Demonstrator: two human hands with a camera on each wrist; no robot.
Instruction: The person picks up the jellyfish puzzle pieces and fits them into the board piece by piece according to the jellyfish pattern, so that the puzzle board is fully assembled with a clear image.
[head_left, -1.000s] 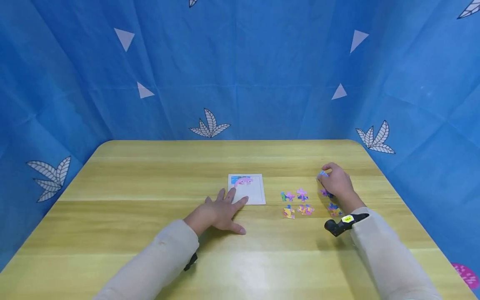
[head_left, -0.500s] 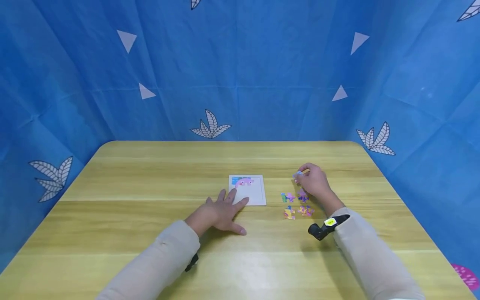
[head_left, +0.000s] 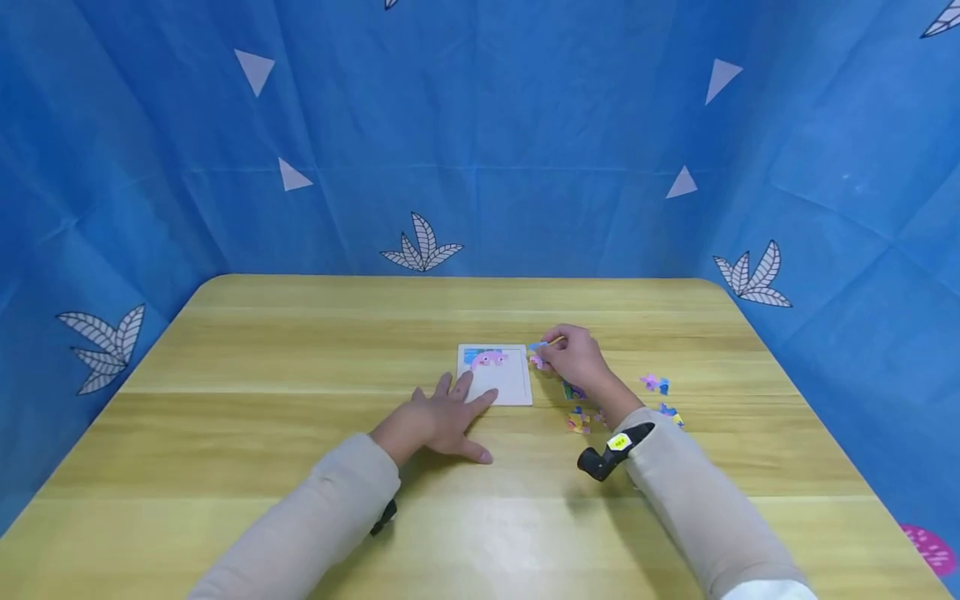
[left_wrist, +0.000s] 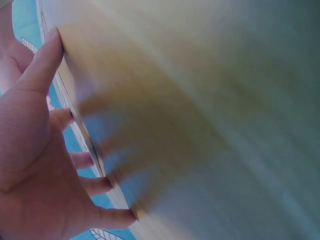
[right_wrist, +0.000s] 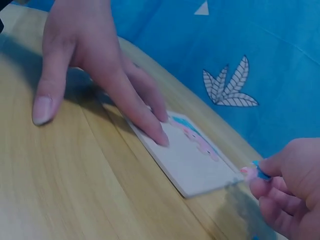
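Observation:
A white puzzle board (head_left: 513,388) lies mid-table, with fitted pieces (head_left: 489,358) along its far edge showing a pink face on blue. My left hand (head_left: 444,422) is spread flat, fingertips resting on the board's near left part. In the right wrist view, two of its fingers touch the board's bare surface. My right hand (head_left: 577,360) pinches a pink and blue puzzle piece (right_wrist: 250,172) between thumb and fingers, just off the board's far right corner. The left wrist view shows the left palm (left_wrist: 30,165) with fingers extended to the tabletop.
Loose puzzle pieces lie right of the board: a yellow one (head_left: 578,421) and a blue-green one (head_left: 573,391), partly under the right forearm, plus a pink-blue one (head_left: 656,383) and a blue-yellow one (head_left: 672,415) farther right. A blue curtain (head_left: 472,142) hangs behind the table.
My right hand has carried the puzzle piece leftward from the right-hand loose pieces to the board's right edge. The left hand stays in place on the board.

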